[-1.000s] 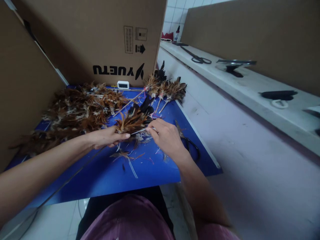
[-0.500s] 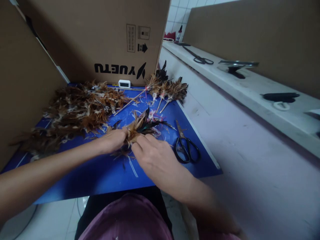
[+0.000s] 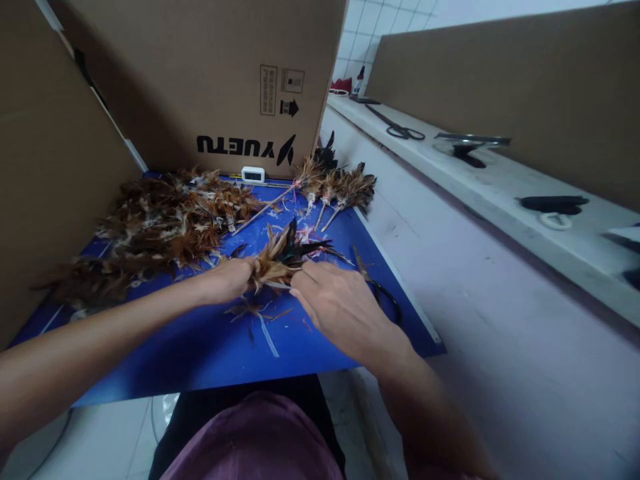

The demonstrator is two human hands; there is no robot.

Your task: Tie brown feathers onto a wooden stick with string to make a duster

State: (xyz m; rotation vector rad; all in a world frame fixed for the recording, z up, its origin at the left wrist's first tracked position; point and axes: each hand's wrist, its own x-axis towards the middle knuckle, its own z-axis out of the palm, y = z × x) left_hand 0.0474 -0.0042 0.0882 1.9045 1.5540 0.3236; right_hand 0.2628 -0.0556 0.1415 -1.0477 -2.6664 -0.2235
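Note:
My left hand is closed round the lower end of a bundle of brown and black feathers over the blue table. Out of the bundle runs a thin whitish strip, its far end pinched in the closed fingers of my right hand. Just beyond the right hand lie black-handled scissors, their near handle partly hidden by it. Another pale strip and loose feather bits are on the blue table in front of me.
A large heap of brown feathers covers the table's left side. Feather bundles on sticks lie at the back right, near a small white digital display. Cardboard walls the back and left. A ledge holds more scissors.
My right hand has moved right, away from the bundle, drawing the whitish strip out between the hands. It now covers part of the scissors. My left hand keeps its hold.

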